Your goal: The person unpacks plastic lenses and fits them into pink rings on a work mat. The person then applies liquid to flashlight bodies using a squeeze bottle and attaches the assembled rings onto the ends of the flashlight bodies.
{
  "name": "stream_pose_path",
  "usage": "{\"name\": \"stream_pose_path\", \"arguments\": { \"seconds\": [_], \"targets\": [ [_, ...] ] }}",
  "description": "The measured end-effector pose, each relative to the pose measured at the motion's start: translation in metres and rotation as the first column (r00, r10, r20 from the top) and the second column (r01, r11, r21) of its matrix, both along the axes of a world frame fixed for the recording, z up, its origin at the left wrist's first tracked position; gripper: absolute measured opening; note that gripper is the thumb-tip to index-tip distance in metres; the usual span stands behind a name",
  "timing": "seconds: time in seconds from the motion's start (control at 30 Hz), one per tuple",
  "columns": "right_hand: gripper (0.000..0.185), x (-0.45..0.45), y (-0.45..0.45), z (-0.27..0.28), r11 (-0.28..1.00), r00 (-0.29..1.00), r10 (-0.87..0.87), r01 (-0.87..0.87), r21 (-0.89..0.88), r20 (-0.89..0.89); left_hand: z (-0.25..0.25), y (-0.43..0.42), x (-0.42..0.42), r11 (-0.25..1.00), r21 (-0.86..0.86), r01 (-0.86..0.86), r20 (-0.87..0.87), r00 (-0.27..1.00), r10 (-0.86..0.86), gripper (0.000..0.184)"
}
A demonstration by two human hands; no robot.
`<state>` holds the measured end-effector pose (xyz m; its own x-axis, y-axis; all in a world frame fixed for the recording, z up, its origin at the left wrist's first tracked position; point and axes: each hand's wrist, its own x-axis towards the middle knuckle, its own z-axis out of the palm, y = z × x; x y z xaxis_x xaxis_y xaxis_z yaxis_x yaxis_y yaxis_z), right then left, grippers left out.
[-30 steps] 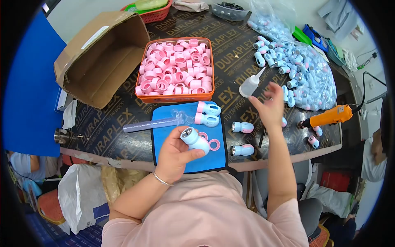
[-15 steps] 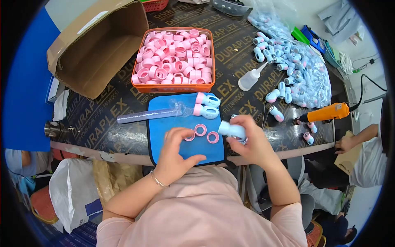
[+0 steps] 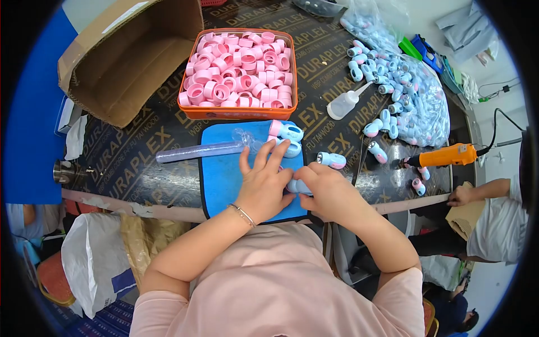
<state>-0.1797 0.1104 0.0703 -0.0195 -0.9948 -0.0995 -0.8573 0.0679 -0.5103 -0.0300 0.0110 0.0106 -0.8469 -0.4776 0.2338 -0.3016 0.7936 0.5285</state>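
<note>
My right hand (image 3: 331, 194) grips a small light-blue flashlight-shaped body (image 3: 300, 186), its end pointing left over the blue mat (image 3: 224, 194). My left hand (image 3: 264, 182) meets that end, thumb and index finger closing around it; a sliver of a pink ring (image 3: 281, 168) shows between the fingers. The other loose rings on the mat are hidden beneath my left hand. Beyond my fingertips, two blue bodies with pink collars (image 3: 291, 132) lie together on the mat. A clear plastic-wrapped roll (image 3: 199, 150) extends off the mat's left side. Another blue body (image 3: 331, 160) rests just past my right hand.
An orange-rimmed tin (image 3: 236, 112) full of pink rings stands behind the mat, beside an open cardboard box (image 3: 129, 67). To the right are a squeeze bottle (image 3: 342, 105), a bag of blue bodies (image 3: 424, 112) and an orange electric screwdriver (image 3: 449, 155). A person's hand (image 3: 461, 195) is at far right.
My right hand has brought the blue body left and over the mat. My left hand has moved right to meet it, covering the loose rings. The view has shifted slightly.
</note>
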Motion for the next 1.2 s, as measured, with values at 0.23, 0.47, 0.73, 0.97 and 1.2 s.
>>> {"name": "stream_pose_path", "arguments": {
  "seconds": [0.23,0.47,0.73,0.97,1.2],
  "targets": [
    [0.032,0.007,-0.008,0.006,0.996,0.993,0.044,-0.036,0.079,-0.107,-0.004,0.001,-0.003,0.998,0.056,-0.036,0.009,0.999,0.035,0.023],
    [0.027,0.011,-0.020,0.008,0.973,0.959,0.152,-0.104,0.205,-0.237,0.002,-0.002,-0.006,0.996,0.086,-0.030,0.076,0.997,0.024,0.019],
    [0.027,0.014,-0.031,0.003,0.948,0.952,0.211,-0.144,0.283,-0.224,-0.008,-0.003,-0.003,0.999,0.039,-0.013,0.058,0.998,0.011,0.024],
    [0.038,0.013,-0.039,-0.004,0.947,0.954,0.225,-0.167,0.274,-0.196,-0.006,-0.010,0.006,0.989,0.144,-0.042,0.056,0.998,0.034,0.062],
    [0.037,0.013,-0.040,-0.011,0.953,0.972,0.159,-0.106,0.283,-0.172,0.005,-0.022,0.017,0.973,0.230,0.031,-0.088,0.996,-0.011,0.108]
  ]
}}
